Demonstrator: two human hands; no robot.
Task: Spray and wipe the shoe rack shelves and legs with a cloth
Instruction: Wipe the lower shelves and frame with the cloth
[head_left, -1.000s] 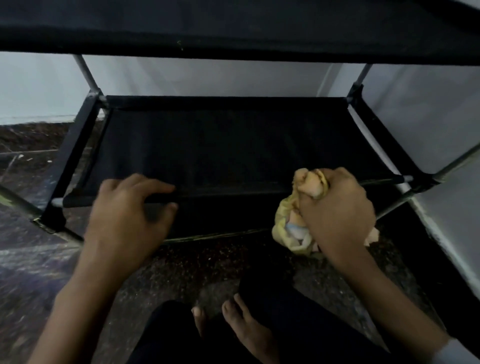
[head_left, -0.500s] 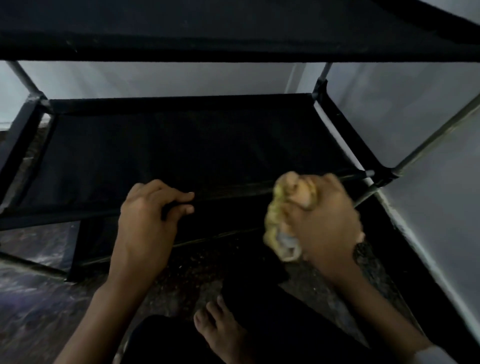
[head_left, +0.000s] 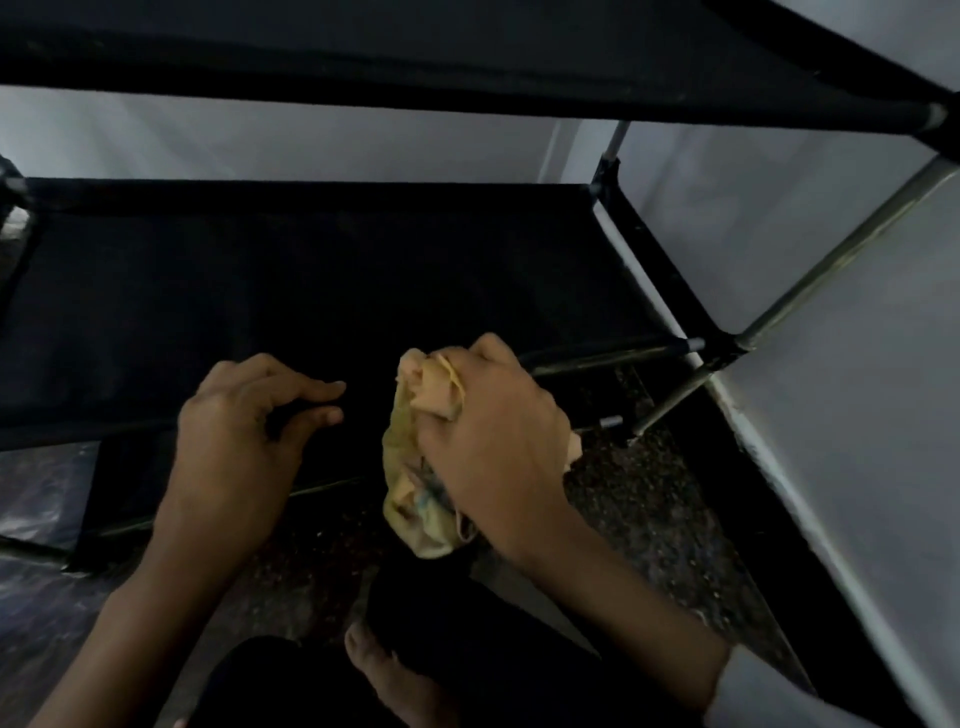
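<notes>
Right hand grip: the right hand (head_left: 493, 447) is closed in a fist round a bunched yellow cloth (head_left: 415, 467); folds of it stick out above the thumb and hang below the palm.
Left hand grip: the left hand (head_left: 244, 431) has its fingers curled over the front rail (head_left: 597, 356) of the lower shelf (head_left: 311, 280), the thumb underneath, pinching the rail.
Right arm pose: the forearm comes in from the lower right, knuckles up, with the hand at the shelf's front edge near the right corner.
Left arm pose: the forearm rises from the lower left, back of the hand toward the camera.
Cloth position: against the front rail, just right of the left hand's fingertips.
Rack: the black upper shelf (head_left: 467, 67) spans the top of the view; a metal leg (head_left: 831, 249) slants at the right.
Floor: a dark speckled floor (head_left: 649, 499) lies beneath, with a bare foot (head_left: 395, 680) at the bottom.
</notes>
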